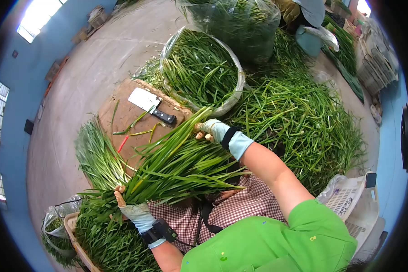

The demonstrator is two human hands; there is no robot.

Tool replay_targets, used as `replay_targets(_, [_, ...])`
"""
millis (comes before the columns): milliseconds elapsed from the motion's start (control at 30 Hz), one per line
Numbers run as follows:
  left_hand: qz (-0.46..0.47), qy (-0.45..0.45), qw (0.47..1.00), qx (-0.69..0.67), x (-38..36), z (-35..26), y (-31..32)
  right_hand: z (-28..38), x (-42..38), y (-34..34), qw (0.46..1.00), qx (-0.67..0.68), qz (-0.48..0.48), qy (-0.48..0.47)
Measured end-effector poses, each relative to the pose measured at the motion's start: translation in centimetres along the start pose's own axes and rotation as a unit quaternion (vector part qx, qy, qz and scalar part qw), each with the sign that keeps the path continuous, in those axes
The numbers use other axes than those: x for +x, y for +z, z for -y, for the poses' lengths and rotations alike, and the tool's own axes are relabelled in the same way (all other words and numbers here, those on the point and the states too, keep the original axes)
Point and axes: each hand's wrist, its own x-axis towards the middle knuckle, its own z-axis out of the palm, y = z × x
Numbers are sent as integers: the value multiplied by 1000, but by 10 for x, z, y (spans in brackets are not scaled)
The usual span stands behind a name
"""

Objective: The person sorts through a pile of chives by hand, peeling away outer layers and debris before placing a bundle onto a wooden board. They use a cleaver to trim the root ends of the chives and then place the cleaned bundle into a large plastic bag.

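A loose bunch of garlic chives (181, 161) stretches across my lap. My right hand (213, 130), in a pale blue glove with bare fingertips, is closed on one end of it, near the board's right edge. At the lower left my left hand (138, 213), gloved alike, has its fingers curled round the chives at the other end. Beyond it, more chives with pale stems (102, 158) lie on the left edge of a brown chopping board (115, 109). On that board rest a cleaver (152, 105) with a black handle, a few loose leaves and a red strip (123, 143).
Behind the board stands a plastic-lined round tub (240, 77) full of chives. A large heap (299, 127) spreads to the right. A filled clear bag (231, 27) and another person (309, 11) are at the back. Crates stand at lower left (72, 226) and right (362, 199).
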Motion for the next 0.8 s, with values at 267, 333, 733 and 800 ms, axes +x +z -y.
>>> replay_targets(267, [-18,6,1000,18,5,-1,-2,-6,11,13,991,38,-123,33])
replay_targets(333, [7,-1,1000,-1,6,0,-3,-8,7,10,974,205,-102,6])
replay_targets(733, [-82,4,993,82,5,0,-19,-20,-72,-134,941,261,-83,-199])
replay_targets(800, [-86,-5,993,81,9,0,-35,-29,-93,-199,881,291,-204,-313])
